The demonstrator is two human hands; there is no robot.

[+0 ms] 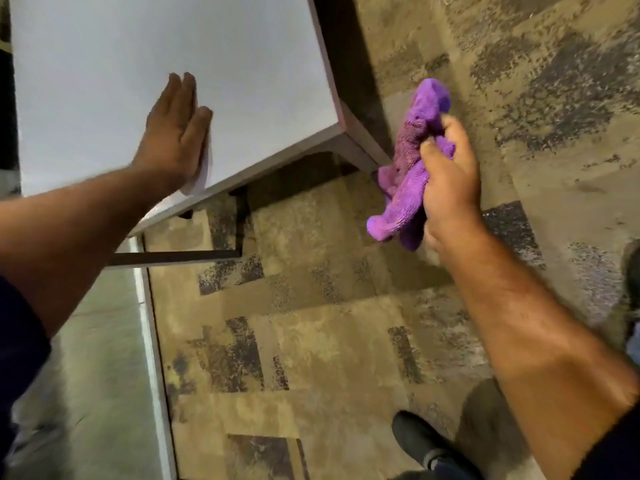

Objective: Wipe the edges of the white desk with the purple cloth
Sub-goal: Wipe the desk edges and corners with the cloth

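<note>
The white desk (104, 64) fills the upper left, its near corner pointing right at about the middle of the view. My left hand (173, 129) lies flat on the desktop near the front edge, fingers together and extended, holding nothing. My right hand (446, 178) is off the desk, to the right of the corner, and grips the crumpled purple cloth (408, 168). The cloth hangs in the air beside the desk's corner; whether it touches the desk edge cannot be told.
Patterned brown carpet (311, 341) covers the floor below and to the right. A dark metal desk frame (239, 223) shows under the front edge. A pale wall panel or board (104, 341) stands at the lower left. My black shoe (415, 438) is at the bottom.
</note>
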